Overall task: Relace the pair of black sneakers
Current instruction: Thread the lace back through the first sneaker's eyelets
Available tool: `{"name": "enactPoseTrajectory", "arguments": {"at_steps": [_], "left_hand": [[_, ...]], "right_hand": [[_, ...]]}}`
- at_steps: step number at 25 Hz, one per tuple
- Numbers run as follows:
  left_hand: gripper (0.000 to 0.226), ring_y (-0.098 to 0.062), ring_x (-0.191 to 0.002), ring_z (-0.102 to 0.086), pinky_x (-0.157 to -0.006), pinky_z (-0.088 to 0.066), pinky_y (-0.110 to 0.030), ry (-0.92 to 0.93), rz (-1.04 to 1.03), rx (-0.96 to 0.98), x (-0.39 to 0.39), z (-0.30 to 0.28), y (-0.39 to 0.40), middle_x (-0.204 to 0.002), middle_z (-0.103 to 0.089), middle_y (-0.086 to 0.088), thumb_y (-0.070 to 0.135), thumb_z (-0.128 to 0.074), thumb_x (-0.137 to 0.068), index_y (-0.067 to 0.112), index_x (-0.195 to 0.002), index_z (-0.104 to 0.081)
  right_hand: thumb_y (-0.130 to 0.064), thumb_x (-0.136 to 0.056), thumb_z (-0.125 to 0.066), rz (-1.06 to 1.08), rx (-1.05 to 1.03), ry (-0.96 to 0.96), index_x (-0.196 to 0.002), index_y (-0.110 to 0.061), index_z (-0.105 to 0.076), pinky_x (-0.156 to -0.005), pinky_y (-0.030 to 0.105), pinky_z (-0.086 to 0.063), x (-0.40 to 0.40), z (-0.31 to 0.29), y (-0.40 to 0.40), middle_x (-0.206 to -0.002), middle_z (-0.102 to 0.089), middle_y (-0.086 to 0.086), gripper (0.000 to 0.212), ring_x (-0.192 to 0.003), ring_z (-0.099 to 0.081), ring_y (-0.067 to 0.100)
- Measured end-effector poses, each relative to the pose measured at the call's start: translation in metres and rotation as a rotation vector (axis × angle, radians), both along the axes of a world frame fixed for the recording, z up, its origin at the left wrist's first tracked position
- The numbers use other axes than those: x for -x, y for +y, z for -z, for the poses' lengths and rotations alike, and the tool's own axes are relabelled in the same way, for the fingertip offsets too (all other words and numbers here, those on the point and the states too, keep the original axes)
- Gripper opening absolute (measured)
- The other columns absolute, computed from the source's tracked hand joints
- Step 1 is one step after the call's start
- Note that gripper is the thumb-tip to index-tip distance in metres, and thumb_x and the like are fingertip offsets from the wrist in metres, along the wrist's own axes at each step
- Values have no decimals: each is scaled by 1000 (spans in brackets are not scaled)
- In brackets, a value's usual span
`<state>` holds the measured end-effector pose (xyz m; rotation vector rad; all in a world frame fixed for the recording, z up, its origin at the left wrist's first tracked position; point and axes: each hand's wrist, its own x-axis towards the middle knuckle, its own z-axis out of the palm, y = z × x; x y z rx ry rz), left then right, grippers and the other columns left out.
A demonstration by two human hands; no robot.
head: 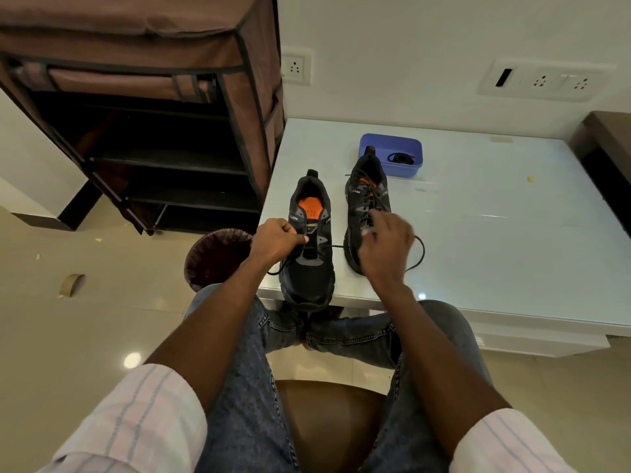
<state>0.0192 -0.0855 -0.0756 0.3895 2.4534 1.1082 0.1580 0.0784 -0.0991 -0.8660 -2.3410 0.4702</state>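
Note:
Two black sneakers with orange insoles stand on the white table point(495, 233), toes toward me. The left sneaker point(309, 268) sits at the table's near edge, with a black lace point(336, 246) through its lowest eyelets only. My left hand point(276, 240) pinches one end of that lace beside the shoe's left side. My right hand point(387, 245) grips the other end, which loops out to the right. The right sneaker point(367, 196) is laced up and lies partly behind my right hand.
A blue plastic box point(391, 153) holding a coiled black lace stands behind the right sneaker. A brown fabric shoe rack point(153, 114) stands left of the table. A bin point(218, 257) sits on the floor by the table's corner. My knees are under the table's near edge.

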Motion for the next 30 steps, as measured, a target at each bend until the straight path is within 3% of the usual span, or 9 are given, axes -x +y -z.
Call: {"name": "enactPoseTrajectory", "arguments": {"at_steps": [2,4,7,9,11,14,17,23,30], "left_hand": [[28,-24,-84,-70,-85,-57,-48,-3,-5,-6,-1,0,0,-82,-72,-9,27,-82,-77,5,-79,-65],[30,-25,-85,-70,-86,-57,-48,-5,-13,-14,-2,0,-1,-81,-72,-9,27,-83,-76,3,-81,-66],[28,-24,-83,-70,-84,-58,-47,-19,-14,-11,-1,-1,-1,-80,-72,-9,27,-83,-77,3,-81,-67],[27,-23,-83,-70,-84,-59,-46,-27,-15,-9,-2,-2,0,-81,-72,-8,26,-83,-77,4,-81,-68],[28,-23,-84,-70,-85,-58,-46,-30,-20,-8,-2,-3,0,-82,-72,-8,26,-82,-77,3,-83,-68],[28,-23,-83,-70,-84,-58,-47,-23,-10,4,-1,-3,0,-82,-72,-8,27,-82,-78,4,-84,-68],[27,-24,-82,-71,-83,-59,-46,-4,-8,6,-3,-3,0,-80,-72,-9,27,-82,-78,5,-79,-67],[23,-20,-77,-70,-81,-60,-43,30,-11,37,-3,-1,2,-75,-72,-4,29,-81,-79,8,-76,-71],[27,-20,-83,-64,-78,-54,-35,-20,98,58,-3,-5,-9,-85,-68,-6,32,-73,-88,6,-92,-67]], "right_hand": [[-19,-90,-64,-332,-45,-149,-117,-12,-67,-112,41,-19,7,11,-24,-109,-67,6,28,-113,-55,26],[-21,-95,-59,-404,-71,-188,-100,-16,-73,-107,40,-22,9,14,-24,-92,-68,3,17,-101,-59,24],[-15,-95,-56,-47,3,4,-91,-16,-76,-94,38,-32,3,3,5,-85,-70,3,20,-87,-62,23],[-12,-95,-55,362,203,61,-99,-13,-75,-91,37,-33,-10,-12,33,-95,-73,9,21,-92,-61,27],[-6,-90,-56,538,277,20,-108,-10,-72,-96,39,-33,-14,-15,39,-109,-69,14,24,-107,-56,32],[0,-79,-63,56,-32,49,-111,-4,-68,-103,43,-35,-1,-1,10,-112,-66,13,33,-111,-56,33],[-13,-88,-66,-414,-28,-106,-111,-8,-70,-112,43,-28,12,15,-24,-106,-70,9,24,-108,-59,27],[-13,-92,-54,-327,88,-47,-82,-12,-73,-80,41,-46,11,10,1,-73,-66,4,21,-73,-58,23],[-7,-95,-55,-278,436,5,-112,-9,-73,-87,19,-40,6,2,-3,-107,-71,7,25,-100,-62,18]]}}
